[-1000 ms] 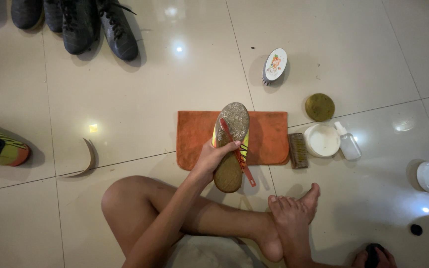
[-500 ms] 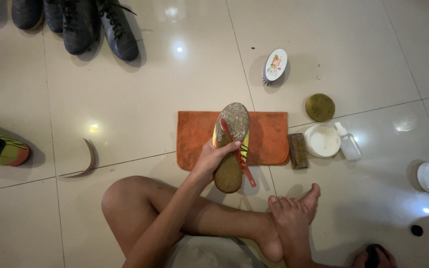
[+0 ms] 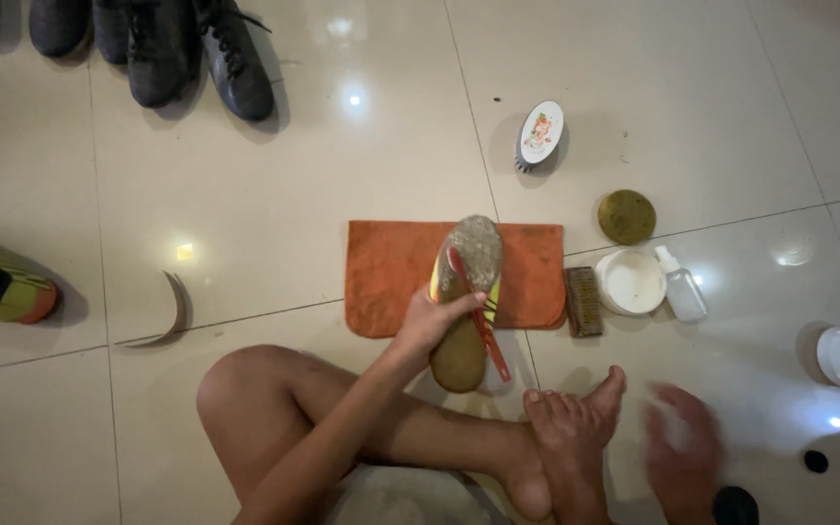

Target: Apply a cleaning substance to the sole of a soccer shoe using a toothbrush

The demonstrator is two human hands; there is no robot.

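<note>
A person sits on a tiled floor [image 3: 323, 165]. The left hand [image 3: 432, 321] closes its grip on a shoe [image 3: 469, 301], sole up, and a red toothbrush [image 3: 478, 311] over an orange cloth [image 3: 391, 267]. The right hand [image 3: 682, 452], right of the cloth, is blurred; its grip cannot be told.

You sat on a glossy cream tiled floor [image 3: 323, 146]. On it lay an orange cloth [image 3: 391, 272], a small oval brush [image 3: 540, 134] farther off, a round tin lid [image 3: 626, 216], a white tub [image 3: 631, 282], a small bottle [image 3: 681, 286] at right, and dark boots [image 3: 187, 49] far left.
</note>
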